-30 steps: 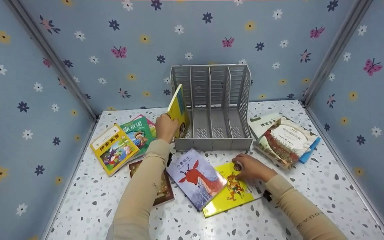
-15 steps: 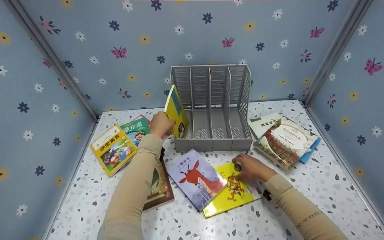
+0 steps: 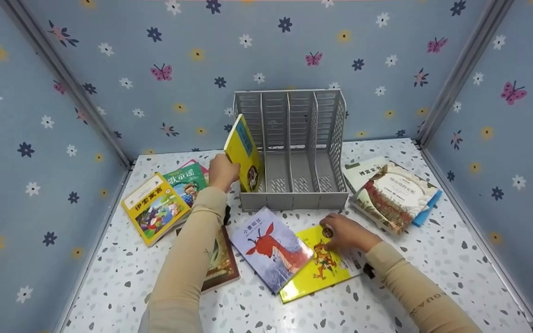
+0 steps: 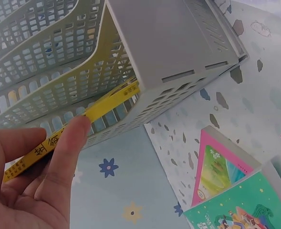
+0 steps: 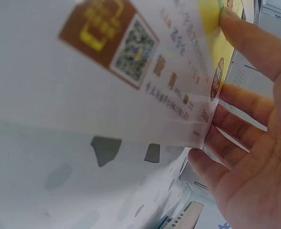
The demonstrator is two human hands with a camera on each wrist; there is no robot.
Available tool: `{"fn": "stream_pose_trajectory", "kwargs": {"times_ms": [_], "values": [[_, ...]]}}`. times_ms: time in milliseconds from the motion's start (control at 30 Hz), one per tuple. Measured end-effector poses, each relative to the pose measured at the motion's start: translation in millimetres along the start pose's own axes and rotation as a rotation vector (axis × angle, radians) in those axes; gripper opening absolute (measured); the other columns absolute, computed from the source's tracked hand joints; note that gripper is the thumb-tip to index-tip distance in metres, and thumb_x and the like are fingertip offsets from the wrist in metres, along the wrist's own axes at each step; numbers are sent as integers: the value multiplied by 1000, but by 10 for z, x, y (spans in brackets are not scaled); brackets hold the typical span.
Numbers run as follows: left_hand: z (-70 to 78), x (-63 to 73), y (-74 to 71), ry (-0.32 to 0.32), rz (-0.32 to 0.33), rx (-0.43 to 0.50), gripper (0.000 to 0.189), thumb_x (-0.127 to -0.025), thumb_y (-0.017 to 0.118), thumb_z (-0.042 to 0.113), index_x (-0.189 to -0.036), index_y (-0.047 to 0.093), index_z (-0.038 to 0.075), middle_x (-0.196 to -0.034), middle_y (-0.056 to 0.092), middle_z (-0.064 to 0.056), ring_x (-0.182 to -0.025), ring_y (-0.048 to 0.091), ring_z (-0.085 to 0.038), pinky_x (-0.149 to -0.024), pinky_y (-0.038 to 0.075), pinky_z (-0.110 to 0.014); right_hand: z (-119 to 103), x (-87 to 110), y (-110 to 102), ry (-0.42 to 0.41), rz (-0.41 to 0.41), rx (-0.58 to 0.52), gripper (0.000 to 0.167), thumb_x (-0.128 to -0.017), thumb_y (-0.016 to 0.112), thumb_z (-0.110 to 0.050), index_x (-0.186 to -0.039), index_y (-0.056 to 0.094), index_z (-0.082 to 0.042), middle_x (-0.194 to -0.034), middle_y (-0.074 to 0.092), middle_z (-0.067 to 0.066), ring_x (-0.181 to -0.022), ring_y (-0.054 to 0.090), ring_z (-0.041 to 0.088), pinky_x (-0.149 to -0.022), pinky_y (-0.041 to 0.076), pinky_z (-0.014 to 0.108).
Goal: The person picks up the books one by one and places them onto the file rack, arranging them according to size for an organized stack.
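Note:
My left hand (image 3: 224,172) pinches a thin yellow book (image 3: 244,150) by its spine, thumb on one side and fingers on the other. The book stands upright, leaning slightly left, its lower part inside the leftmost compartment of the grey file rack (image 3: 294,200). In the left wrist view the spine (image 4: 99,106) runs from the fingers into that compartment. My right hand (image 3: 349,233) grips the edge of a second yellow book (image 3: 315,274) lying on the table, with a cartoon figure on its cover. A purple deer book (image 3: 273,249) overlaps this one's left part.
A yellow storybook (image 3: 155,210) and a green book (image 3: 187,181) lie left of the rack, over a pink one. A brown book (image 3: 222,263) is partly under my left sleeve. To the right several books (image 3: 393,196) are piled. Patterned walls (image 3: 289,41) enclose the table.
My left hand has moved slightly left, and the upper end of its yellow book has swung left with it. My right hand stays on the other yellow book.

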State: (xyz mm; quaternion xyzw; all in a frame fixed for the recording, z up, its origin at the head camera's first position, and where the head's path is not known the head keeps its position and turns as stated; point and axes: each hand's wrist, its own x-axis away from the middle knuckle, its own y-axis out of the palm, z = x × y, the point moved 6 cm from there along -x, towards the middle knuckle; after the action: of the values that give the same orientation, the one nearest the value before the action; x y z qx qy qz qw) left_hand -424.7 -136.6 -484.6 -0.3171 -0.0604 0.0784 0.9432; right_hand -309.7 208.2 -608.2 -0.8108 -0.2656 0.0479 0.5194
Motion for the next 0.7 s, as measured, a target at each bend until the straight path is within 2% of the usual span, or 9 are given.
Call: {"fn": "stream_pose_trajectory", "kwargs": {"times_ms": [133,267,400,500,700], "values": [[41,-15,-6,48,63,-34,30,-104,57,12,-120,74,-8,-108,81,-24,-91,80,-34,-65,58,-34,-31,-23,-19,-24,0,37,70,-87,93,-32,-142,64,1,-139,65,20,-128,64,40,-117,51,57],[57,-43,0,56,104,-51,29,-107,58,14,-115,75,-8,-104,81,-23,-84,77,-31,-62,54,-34,-43,-41,-15,-12,-8,38,73,-86,94,-32,-144,64,0,-140,65,19,-130,64,39,-118,50,56],[62,-78,32,54,108,-56,29,-108,57,16,-113,74,-7,-103,81,-23,-85,78,-31,-66,59,-38,-55,-54,-14,8,-17,41,76,-83,95,-32,-146,63,-3,-142,65,18,-133,62,39,-119,50,56],[63,-87,56,58,104,-47,28,-109,57,17,-113,73,-6,-104,80,-22,-91,80,-33,-72,63,-43,-76,-64,-38,-6,-15,69,75,-82,96,-32,-143,66,-3,-138,65,19,-130,62,40,-116,51,57],[68,-49,99,84,86,-63,30,-110,56,20,-112,72,-5,-102,79,-21,-84,77,-30,-66,59,-38,-87,-73,-101,-35,8,142,69,-76,99,-39,-129,73,-3,-126,63,16,-121,60,39,-107,55,58]]}}
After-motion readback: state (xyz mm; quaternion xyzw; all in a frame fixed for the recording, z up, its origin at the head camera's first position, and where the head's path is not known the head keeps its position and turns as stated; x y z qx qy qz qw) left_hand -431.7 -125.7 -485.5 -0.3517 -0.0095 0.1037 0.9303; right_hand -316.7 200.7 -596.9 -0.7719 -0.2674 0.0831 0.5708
